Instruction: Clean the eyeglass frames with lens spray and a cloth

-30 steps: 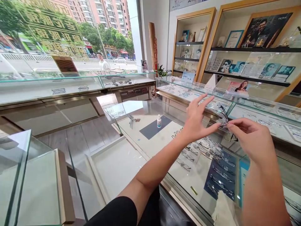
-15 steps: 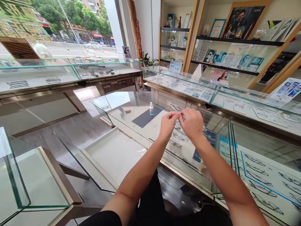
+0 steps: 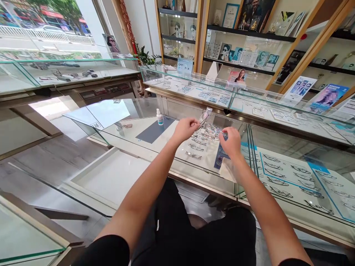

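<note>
My left hand (image 3: 185,130) is above the glass counter, its fingers pinched on a dark, thin-framed pair of eyeglasses (image 3: 203,122). Their far part rises away from the fingertips, and a shiny, clear-looking piece shows beside it. To the right, my right hand (image 3: 232,141) is apart from the left, with thumb and forefinger curled towards each other. Anything between those fingertips is too small to make out. Below the hands, several eyeglass frames (image 3: 196,147) lie in rows in the counter. A white spray bottle (image 3: 159,117) stands upright left of my left hand.
Under the bottle is a dark grey mat (image 3: 151,133). A beige cloth (image 3: 227,170) lies near the counter's front edge. An open white drawer (image 3: 108,177) juts out at left. More glass cases (image 3: 277,122) line the back and right; shelves (image 3: 249,33) rise behind them.
My hands have separated; the left keeps the eyeglasses, while the right has moved off to the right. The camera view has turned right and downward.
</note>
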Motion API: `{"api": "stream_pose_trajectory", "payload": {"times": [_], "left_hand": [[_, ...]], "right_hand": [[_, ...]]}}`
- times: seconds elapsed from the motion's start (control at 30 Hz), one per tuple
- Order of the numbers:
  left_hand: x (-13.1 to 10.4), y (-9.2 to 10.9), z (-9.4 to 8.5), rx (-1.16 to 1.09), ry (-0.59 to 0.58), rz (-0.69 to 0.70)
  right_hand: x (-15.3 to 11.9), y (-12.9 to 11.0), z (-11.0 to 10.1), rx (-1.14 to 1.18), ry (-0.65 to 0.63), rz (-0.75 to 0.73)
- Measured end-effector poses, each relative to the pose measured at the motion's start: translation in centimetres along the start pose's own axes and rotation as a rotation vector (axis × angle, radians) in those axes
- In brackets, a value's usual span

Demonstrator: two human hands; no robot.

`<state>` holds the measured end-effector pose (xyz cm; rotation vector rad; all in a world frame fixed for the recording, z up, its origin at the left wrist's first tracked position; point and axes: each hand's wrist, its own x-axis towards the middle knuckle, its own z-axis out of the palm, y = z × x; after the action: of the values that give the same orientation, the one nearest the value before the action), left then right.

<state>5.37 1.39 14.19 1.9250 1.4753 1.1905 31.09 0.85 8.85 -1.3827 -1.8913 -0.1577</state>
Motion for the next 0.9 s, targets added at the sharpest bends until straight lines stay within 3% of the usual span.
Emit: {"api": "stream_pose_trajectory", "payload": {"times": [0.13,0.3,0.4,0.53,0.8,0.9], "left_hand": [[2.9,0.3,-0.1,0.458,-0.353,0.190],[4.4,-0.2,2.9,0.671,-0.606,0.305],[4.4,-0.5,4.7,0.721,-0.652,0.345],[4.2,-0.7,6.5,0.807,-0.691,0.362],[4.5,-1.8,8.4,0.852,-0.708,0.379],[4.7,-1.9,8.7,0.898,-0.721,0.390]], "right_hand": [[-2.5,4.8,1.5,-0.177,-0.141,-0.029],[-4.4,5.7,3.3,-0.265,-0.218,-0.087],[-4.3,5.7,3.7,-0.275,-0.204,-0.084],[-4.0,6.4,3.6,-0.234,-0.130,0.031],[-3.5,9.4,3.0,0.082,0.112,0.499],[-3.5,10.0,3.2,0.179,0.145,0.568]]}}
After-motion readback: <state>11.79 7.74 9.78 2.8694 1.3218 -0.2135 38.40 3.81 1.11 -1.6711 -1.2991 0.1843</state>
